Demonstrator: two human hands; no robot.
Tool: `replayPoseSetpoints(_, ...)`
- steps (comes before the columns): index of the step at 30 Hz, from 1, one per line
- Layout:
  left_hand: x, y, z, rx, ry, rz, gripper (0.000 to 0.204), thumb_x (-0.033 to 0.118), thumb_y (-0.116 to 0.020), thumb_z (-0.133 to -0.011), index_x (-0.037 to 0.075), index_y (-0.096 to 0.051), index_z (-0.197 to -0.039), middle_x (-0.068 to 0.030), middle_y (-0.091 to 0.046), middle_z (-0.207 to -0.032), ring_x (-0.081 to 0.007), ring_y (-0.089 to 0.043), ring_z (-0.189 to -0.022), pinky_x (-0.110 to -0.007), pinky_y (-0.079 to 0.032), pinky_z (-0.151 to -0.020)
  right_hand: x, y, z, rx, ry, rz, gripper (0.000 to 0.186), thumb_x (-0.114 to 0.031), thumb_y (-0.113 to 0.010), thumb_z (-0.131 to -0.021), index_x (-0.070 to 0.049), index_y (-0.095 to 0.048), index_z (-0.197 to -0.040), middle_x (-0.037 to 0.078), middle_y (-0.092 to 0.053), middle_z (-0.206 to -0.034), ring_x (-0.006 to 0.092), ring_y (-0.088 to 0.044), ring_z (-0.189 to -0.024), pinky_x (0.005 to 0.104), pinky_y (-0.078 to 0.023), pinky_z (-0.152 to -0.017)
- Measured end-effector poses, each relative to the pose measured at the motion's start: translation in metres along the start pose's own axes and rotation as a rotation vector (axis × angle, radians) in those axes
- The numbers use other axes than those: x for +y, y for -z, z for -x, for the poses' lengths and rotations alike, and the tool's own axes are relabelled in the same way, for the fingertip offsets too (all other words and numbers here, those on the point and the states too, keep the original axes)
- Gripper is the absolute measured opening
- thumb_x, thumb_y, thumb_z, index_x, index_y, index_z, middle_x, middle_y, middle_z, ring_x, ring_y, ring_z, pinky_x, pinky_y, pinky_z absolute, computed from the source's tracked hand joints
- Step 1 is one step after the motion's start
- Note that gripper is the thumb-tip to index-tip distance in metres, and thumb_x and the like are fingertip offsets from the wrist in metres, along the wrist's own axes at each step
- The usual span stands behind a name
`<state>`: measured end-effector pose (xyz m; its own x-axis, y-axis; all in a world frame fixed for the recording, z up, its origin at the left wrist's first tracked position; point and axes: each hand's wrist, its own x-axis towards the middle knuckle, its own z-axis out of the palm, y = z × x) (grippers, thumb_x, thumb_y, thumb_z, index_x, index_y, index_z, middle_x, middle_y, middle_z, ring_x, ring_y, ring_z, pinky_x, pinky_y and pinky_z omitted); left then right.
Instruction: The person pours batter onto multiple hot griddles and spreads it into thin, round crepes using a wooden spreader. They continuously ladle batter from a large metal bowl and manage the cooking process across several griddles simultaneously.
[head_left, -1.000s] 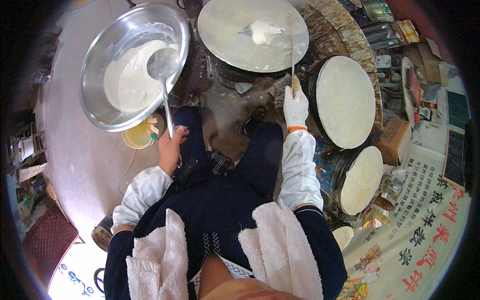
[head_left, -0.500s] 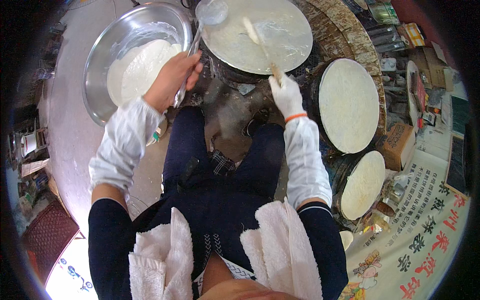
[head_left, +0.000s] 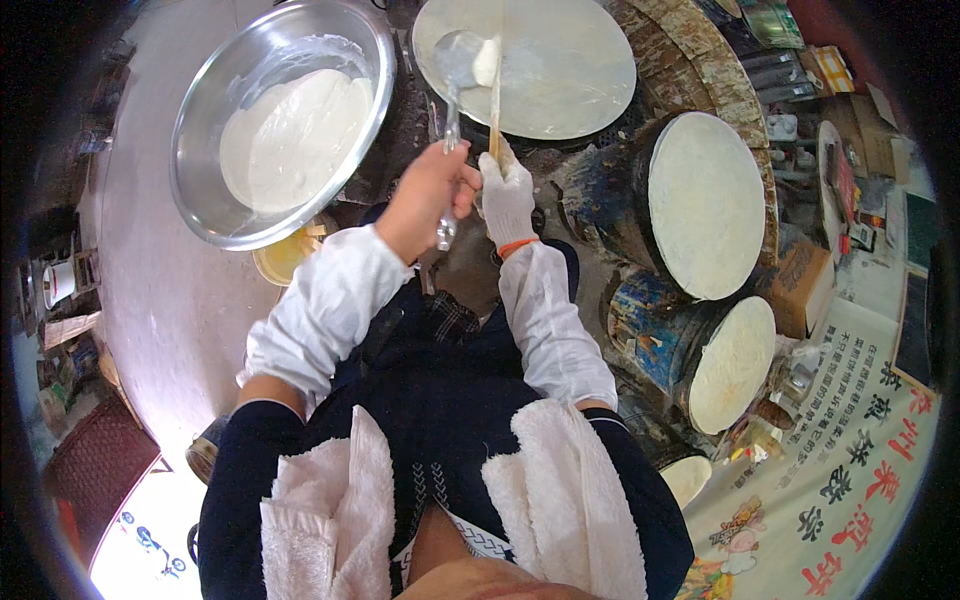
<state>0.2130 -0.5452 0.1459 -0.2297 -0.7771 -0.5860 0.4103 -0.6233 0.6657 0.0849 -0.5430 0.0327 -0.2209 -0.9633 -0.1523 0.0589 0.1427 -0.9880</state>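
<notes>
My left hand (head_left: 425,195) is bare and grips the handle of a metal ladle (head_left: 455,70), whose bowl hangs over the near edge of a round griddle (head_left: 570,60) at the top. My right hand (head_left: 505,195), in a white glove with an orange cuff band, holds a thin wooden spreader stick (head_left: 495,95) upright beside the ladle. White batter clings where the stick meets the ladle bowl. Both hands are close together just in front of the griddle. A large steel bowl (head_left: 200,150) of white batter stands to the left.
Two blue drums topped with round pale discs (head_left: 705,200) (head_left: 730,360) stand at the right. A yellow tub (head_left: 285,260) sits under the steel bowl's edge. A cardboard box (head_left: 800,285) and clutter lie far right. White towels hang from my shoulders.
My left hand has lifted the ladle out of the batter bowl and carried it right, over the griddle. My right hand has brought the stick upright next to the ladle.
</notes>
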Motion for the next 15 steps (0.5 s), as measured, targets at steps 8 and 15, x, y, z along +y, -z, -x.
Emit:
replayPoseSetpoints(8, 0.055, 0.051, 0.000, -0.172, 0.041, 0.344, 0.033, 0.021, -0.041, -0.109, -0.002, -0.046, -0.133, -0.0077, -0.057, -0.089, -0.0061, -0.042, -0.047, -0.020, -0.040, -0.041, -0.046, 0.006, -0.032, 0.061, 0.313, 0.613, 0.042, -0.023, -0.065, -0.093, -0.010, -0.060, -0.133, 0.011, -0.064, -0.067, 0.0195, -0.057, -0.056, 0.0415, -0.048, -0.060)
replayPoseSetpoints(15, 0.095, 0.038, 0.023, -0.373, -0.063, 0.303, 0.036, 0.020, -0.041, -0.108, -0.002, -0.045, -0.135, -0.0092, -0.065, -0.089, -0.0059, -0.043, -0.049, -0.020, -0.037, -0.042, -0.040, 0.050, -0.033, 0.111, 0.054, 1.068, 0.047, -0.035, -0.058, -0.097, -0.026, -0.053, -0.143, 0.023, -0.070, -0.095, 0.0370, -0.067, -0.079, 0.0456, -0.055, -0.080)
